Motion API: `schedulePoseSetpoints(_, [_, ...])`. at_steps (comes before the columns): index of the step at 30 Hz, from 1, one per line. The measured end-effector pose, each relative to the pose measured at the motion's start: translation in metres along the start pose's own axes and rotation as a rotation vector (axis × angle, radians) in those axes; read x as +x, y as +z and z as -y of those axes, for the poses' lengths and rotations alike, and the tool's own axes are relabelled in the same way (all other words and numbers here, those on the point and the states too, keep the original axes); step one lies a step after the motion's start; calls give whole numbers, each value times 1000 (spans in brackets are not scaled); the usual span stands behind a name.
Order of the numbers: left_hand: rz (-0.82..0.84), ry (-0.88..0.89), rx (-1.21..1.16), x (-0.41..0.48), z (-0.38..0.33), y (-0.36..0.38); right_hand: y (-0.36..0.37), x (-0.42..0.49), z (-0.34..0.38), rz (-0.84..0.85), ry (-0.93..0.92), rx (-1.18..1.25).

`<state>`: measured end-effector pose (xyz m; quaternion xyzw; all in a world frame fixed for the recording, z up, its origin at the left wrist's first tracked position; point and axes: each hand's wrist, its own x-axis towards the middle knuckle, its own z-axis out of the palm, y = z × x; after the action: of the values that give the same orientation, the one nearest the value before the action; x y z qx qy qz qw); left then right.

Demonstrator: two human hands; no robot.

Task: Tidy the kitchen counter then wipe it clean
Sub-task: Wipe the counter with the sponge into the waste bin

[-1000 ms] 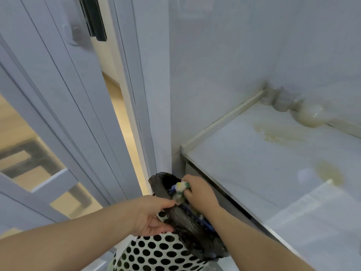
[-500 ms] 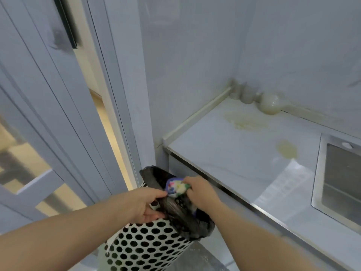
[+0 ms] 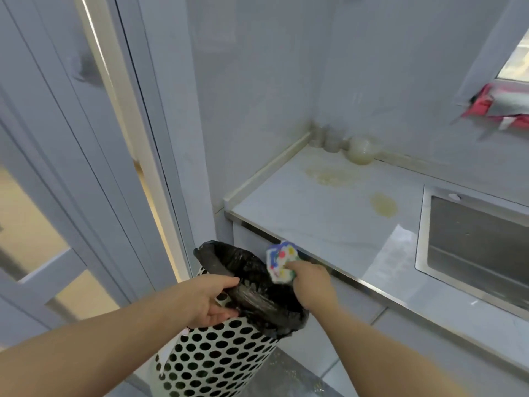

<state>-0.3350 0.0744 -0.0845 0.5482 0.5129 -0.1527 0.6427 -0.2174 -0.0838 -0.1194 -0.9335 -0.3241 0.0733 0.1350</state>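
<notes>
A white perforated waste bin [image 3: 211, 359] lined with a black bag [image 3: 252, 285] stands on the floor beside the counter. My left hand [image 3: 210, 299] grips the bag's near rim. My right hand [image 3: 310, 282] holds a crumpled white wrapper with coloured dots [image 3: 280, 262] just above the bin's right rim. The pale marble counter [image 3: 329, 224] carries yellowish stains [image 3: 383, 206].
Clear cups and a bowl [image 3: 360, 150] sit in the counter's back corner. A steel sink [image 3: 475, 253] is set into the counter at right. A red and grey packet [image 3: 498, 106] lies on the window ledge. A sliding glass door [image 3: 86, 167] is on the left.
My right hand has lifted the dotted wrapper from inside the bag's mouth up to the rim's right side. The view has swung right, showing the sink and ledge.
</notes>
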Motion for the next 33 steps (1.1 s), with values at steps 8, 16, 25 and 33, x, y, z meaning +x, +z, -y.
schedulePoseSetpoints(8, [88,76,135,-33,25,-12,-1,-56,41,-89,309,378])
schedulePoseSetpoints(16, [271,120,303,-81,65,2,-9,-154,56,-492,667,657])
schedulePoseSetpoints(25, [451,106,590,-141,122,85,-29,-287,6,-641,906,729])
schedulePoseSetpoints(33, [632,137,736,-230,189,222,-58,-439,-81,-833,1125,826])
